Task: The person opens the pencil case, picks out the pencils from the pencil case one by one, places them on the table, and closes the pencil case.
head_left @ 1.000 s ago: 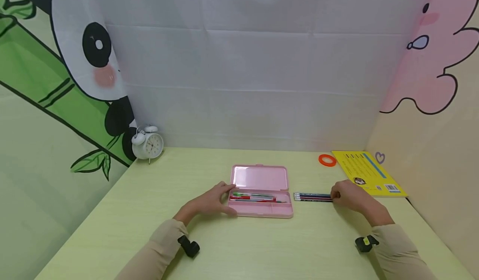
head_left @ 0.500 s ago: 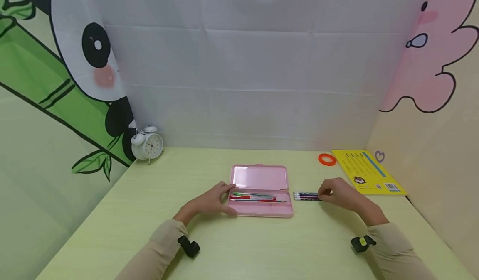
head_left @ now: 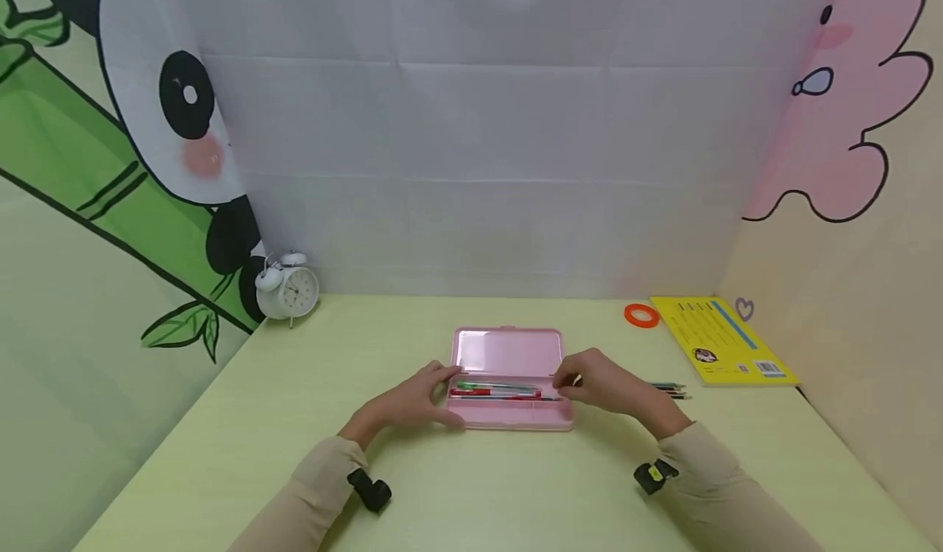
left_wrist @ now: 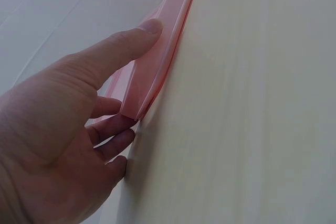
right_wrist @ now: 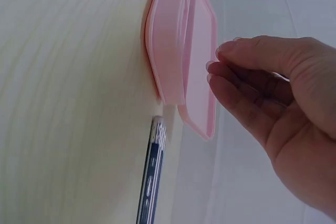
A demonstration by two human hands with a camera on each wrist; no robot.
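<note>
A pink pencil case (head_left: 489, 414) lies with its lid raised at the back; green and red pens (head_left: 497, 392) are inside. My left hand (head_left: 408, 396) holds the case at its left end. In the left wrist view, the thumb presses its front wall (left_wrist: 157, 59) and the fingers are at the left corner. Over the case's right end is my right hand (head_left: 600, 380), thumb and fingertips close together. Nothing shows between them in the right wrist view. Several dark pencils (right_wrist: 150, 177) lie just right of the case; in the head view the right hand hides all but their tips (head_left: 670, 390).
Toward the back right, a yellow book (head_left: 722, 339) lies on the table beside an orange ring (head_left: 642, 316). A white alarm clock (head_left: 291, 288) stands at the back left corner. Behind the table hangs a pale cloth (head_left: 471, 167).
My right hand has moved left from the right end of the pencils, along them, to the right end of the case. The left hand has stayed on the case.
</note>
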